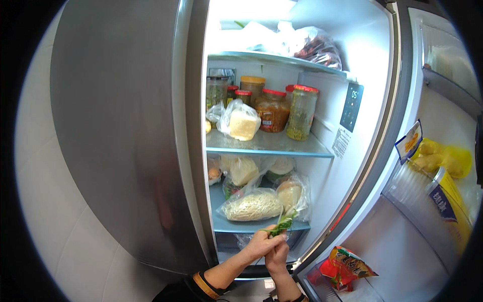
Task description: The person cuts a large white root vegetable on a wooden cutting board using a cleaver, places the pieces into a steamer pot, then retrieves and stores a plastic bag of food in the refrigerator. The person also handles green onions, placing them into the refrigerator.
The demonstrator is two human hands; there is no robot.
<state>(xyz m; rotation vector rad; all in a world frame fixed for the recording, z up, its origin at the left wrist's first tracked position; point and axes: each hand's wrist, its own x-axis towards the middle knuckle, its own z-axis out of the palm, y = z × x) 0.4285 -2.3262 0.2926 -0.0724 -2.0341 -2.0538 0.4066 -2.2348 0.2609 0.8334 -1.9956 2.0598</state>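
Observation:
Close together, both my hands are in front of the refrigerator's lower shelf. My left hand [262, 241] is closed around a small bunch of green leafy herbs [281, 225], whose leaves stick up past the fingers. My right hand [277, 256] is just below, touching the left one; its fingers are curled, and whether it grips the stems is hidden. Behind the herbs, on the lower shelf [226, 225], lie a plastic bag of pale noodle-like strands [254, 205] and a bagged round, pale brown item [289, 193].
The middle shelf [264, 143] holds several jars, among them a red-lidded jar [302, 113], and a bagged pale block [243, 124]. Bags fill the top shelf [275, 56]. At right, the open door's bins hold a yellow bag [441, 156] and a red packet [343, 268]. The left door [120, 132] is closed.

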